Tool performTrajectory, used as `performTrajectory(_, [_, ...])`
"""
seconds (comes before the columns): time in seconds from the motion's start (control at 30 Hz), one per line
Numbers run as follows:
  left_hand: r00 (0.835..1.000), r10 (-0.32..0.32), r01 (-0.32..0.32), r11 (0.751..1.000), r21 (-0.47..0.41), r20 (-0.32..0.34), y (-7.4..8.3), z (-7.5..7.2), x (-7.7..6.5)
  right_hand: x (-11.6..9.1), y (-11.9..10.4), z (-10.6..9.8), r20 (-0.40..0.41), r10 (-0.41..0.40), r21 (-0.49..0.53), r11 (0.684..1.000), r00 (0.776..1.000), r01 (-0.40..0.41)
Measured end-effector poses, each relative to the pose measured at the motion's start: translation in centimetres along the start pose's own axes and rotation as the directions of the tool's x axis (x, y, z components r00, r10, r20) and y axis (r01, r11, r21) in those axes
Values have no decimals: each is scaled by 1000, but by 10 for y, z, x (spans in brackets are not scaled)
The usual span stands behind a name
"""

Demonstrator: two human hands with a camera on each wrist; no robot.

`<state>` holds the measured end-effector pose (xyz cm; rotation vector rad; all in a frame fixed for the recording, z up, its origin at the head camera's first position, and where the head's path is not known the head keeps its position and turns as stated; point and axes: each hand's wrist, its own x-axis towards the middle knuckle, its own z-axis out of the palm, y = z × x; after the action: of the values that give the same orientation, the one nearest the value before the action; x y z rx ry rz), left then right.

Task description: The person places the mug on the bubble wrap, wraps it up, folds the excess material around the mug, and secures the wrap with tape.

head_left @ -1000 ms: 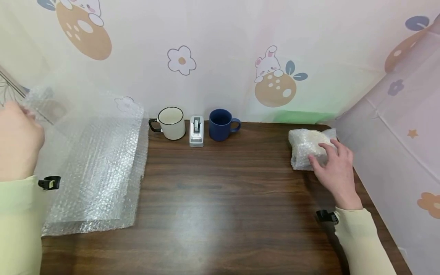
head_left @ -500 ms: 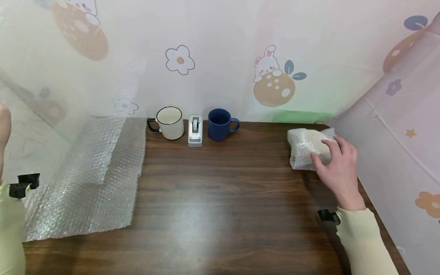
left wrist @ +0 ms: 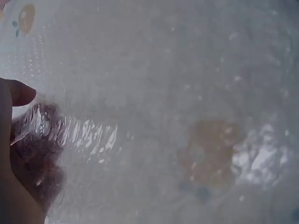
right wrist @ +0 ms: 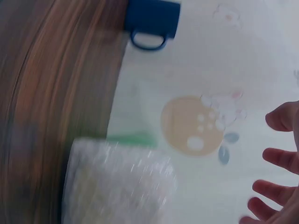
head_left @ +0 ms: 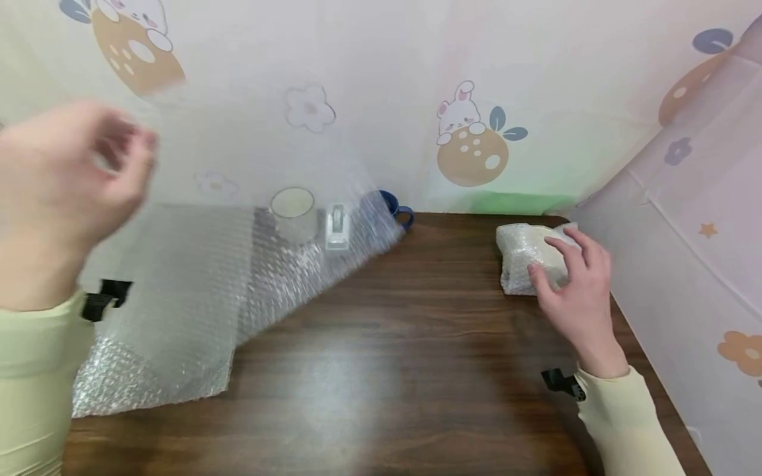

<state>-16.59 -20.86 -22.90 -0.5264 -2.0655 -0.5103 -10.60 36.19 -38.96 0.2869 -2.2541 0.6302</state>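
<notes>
Pinching likely light, floppy bubble wrap (head_left: 196, 264), best held by an edge, in my left hand (head_left: 68, 182), I hover my right hand (head_left: 579, 301), spread, near the bundle (head_left: 520, 258).

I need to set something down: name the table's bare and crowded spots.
Bare: the table between the bubble wrap and right sleeve, reaching back between the blue mug and wrapped bundle. Crowded: left, where the wrap spreads; back centre, with white mug and tape dispenser; back right, with bundle and right hand.
</notes>
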Motion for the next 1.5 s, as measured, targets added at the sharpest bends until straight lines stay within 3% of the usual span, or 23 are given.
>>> performTrajectory(0.07, [983,145,-147,989,14,112,15,15,-3,-1,-8,0,49,-12,38,999,999,10])
performTrajectory(0.13, [953,225,-217,974,-60,204,26,35,-10,-3,-18,2,103,-19,75,997,995,11])
performTrajectory(0.2, [927,239,-201,967,-158,287,37,57,-20,-4,-27,6,147,-28,125,992,989,9])
performTrajectory(0.3, [874,253,-169,959,-230,415,54,87,-36,-7,-42,11,232,-37,208,978,972,-12])
performTrajectory(0.43, [789,261,-122,954,-275,556,79,120,-53,-13,-59,19,386,-32,360,925,922,-119])
performTrajectory(0.53, [754,271,-97,947,-308,598,94,141,-63,-18,-66,26,476,-11,412,886,879,-212])
performTrajectory(0.7, [728,287,-59,931,-360,623,110,169,-76,-25,-62,34,516,66,339,900,854,-275])
performTrajectory(0.83, [720,292,-42,924,-380,630,110,182,-84,-29,-48,40,544,140,298,890,827,-346])
performTrajectory(1.0, [734,249,-33,943,-332,632,91,177,-89,-33,-27,41,608,226,299,823,761,-483])
performTrajectory(1.1, [716,147,-7,979,-203,682,76,167,-94,-36,-16,36,636,271,312,766,723,-562])
performTrajectory(1.17, [683,17,59,995,-79,731,67,159,-99,-37,-9,30,641,287,328,736,712,-592])
performTrajectory(1.23, [630,-133,126,990,69,765,56,151,-106,-38,-3,23,646,293,341,716,705,-609])
performTrajectory(1.27, [595,-211,168,976,137,775,50,146,-110,-38,-1,20,647,289,347,711,705,-611])
performTrajectory(1.37, [478,-401,243,915,321,782,32,132,-127,-39,6,12,647,271,332,742,713,-583])
performTrajectory(1.5, [340,-480,230,876,423,809,14,122,-153,-42,14,4,662,281,252,790,695,-559])
